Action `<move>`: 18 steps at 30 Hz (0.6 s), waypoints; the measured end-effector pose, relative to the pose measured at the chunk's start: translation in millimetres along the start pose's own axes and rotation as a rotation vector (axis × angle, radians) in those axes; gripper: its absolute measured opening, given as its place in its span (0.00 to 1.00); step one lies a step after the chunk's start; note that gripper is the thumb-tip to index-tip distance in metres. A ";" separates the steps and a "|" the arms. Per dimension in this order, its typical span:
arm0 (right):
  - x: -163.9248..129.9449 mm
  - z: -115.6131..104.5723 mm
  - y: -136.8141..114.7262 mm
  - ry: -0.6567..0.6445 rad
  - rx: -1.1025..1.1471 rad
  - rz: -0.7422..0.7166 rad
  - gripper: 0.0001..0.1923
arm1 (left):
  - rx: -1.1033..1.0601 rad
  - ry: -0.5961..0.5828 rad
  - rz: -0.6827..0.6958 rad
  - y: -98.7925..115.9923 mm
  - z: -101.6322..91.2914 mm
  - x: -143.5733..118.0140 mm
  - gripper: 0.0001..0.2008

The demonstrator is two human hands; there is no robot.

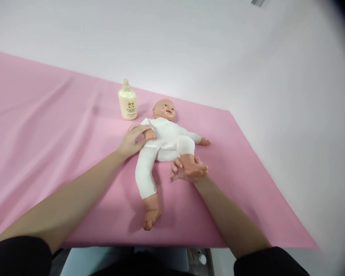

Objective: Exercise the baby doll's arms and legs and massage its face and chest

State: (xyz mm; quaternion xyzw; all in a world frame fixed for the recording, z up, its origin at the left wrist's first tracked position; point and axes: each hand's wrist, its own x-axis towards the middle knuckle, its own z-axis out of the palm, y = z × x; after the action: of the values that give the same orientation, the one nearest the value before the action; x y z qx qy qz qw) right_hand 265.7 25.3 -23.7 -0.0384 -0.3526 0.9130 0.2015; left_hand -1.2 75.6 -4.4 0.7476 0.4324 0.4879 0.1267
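Observation:
A baby doll (pixel 171 134) with a white cloth body lies on its back, its head toward the far edge of the table. My left hand (pixel 133 141) is closed around the doll's arm on the left side, near its small hand (pixel 150 134). My right hand (pixel 181 173) is under the doll's bent leg, fingers curled about the ankle, and the foot (pixel 194 170) rests over my palm and wrist. The other leg (pixel 145 174) stretches toward me on the cloth. Beyond my left hand stands a cream pump bottle (pixel 128 102), upright and touched by neither hand.
A pink cloth (pixel 46 126) covers the table, with creases on the left. A white wall (pixel 161 46) rises behind the far edge and along the right. The near edge is close to my body.

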 end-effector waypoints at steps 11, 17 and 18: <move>4.4 17.5 -10.6 0.352 0.072 -0.087 0.28 | 0.032 -0.021 0.004 1.1 0.3 0.1 0.18; -4.9 8.9 6.2 -0.207 -0.061 0.180 0.31 | -0.303 0.290 -0.347 -10.8 -1.4 6.2 0.21; -6.4 8.6 8.5 -0.232 -0.112 0.267 0.30 | -0.378 0.338 -0.386 -15.8 -2.0 8.3 0.21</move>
State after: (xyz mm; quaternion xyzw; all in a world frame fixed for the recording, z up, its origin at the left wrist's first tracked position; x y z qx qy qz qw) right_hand 266.8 11.6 -23.3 0.0095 -0.4155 0.9089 0.0341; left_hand -9.9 90.9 -7.9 0.5234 0.4828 0.6439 0.2800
